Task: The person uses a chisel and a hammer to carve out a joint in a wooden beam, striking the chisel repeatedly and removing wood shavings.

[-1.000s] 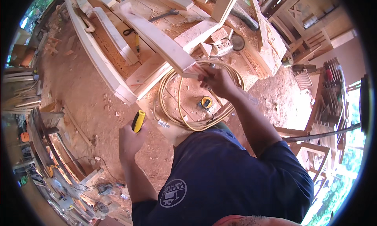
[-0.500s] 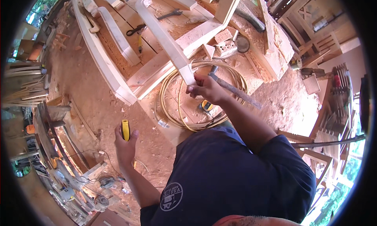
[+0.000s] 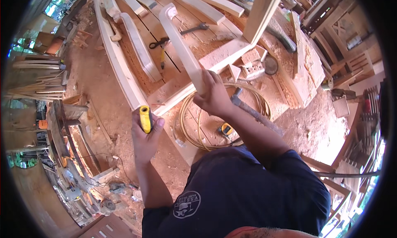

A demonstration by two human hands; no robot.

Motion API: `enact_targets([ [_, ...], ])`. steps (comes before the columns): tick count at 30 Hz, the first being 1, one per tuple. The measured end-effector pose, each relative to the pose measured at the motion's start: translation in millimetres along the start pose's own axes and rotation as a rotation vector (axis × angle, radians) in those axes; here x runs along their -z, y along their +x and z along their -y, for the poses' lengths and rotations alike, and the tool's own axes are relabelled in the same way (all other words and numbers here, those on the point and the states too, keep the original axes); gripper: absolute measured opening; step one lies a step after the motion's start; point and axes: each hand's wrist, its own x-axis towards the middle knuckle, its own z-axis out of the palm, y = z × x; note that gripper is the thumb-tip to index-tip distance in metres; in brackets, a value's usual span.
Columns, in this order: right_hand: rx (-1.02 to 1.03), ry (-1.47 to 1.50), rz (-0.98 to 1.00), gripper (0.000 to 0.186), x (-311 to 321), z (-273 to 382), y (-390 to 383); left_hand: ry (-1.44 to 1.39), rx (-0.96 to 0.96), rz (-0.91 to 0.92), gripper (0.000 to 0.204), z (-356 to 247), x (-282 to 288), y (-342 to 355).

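My right hand (image 3: 214,96) is closed round the near end of a pale, carved piece of wood (image 3: 182,51) shaped like a furniture leg. Its far end curls over, and it slants across the front of the workbench. In my left hand (image 3: 145,146) is a yellow-and-black handle (image 3: 145,121), its end turned upward. The rest of that tool is hidden, so its kind cannot be made out. The left hand is by the near corner of the long pale beam (image 3: 120,68) on the bench's left side.
A coiled yellow hose (image 3: 264,103), a hammer (image 3: 254,112) and a yellow tape measure (image 3: 226,129) lie in front of the bench. On its planks are a wrench (image 3: 194,29), a yellow cutter (image 3: 162,60) and shaped wood pieces (image 3: 140,51). An upright post (image 3: 264,16) rises behind my right hand.
My left hand has lifted with the yellow-and-black handle toward the bench corner. My right hand has moved farther up the carved wood and wraps its end more fully. The view has shifted slightly.
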Motion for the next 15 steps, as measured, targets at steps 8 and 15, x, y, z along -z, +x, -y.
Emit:
enact_targets([
  [8,0.226,0.069,0.022,0.075,1.8,-30.1,13.7,-0.153,0.116,-0.044,0.044,28.2,6.4,9.1],
  [15,0.234,0.012,-0.001,0.080,-68.8,12.4,50.8,-0.307,-0.020,-0.018,0.050,7.3,15.5,27.8],
])
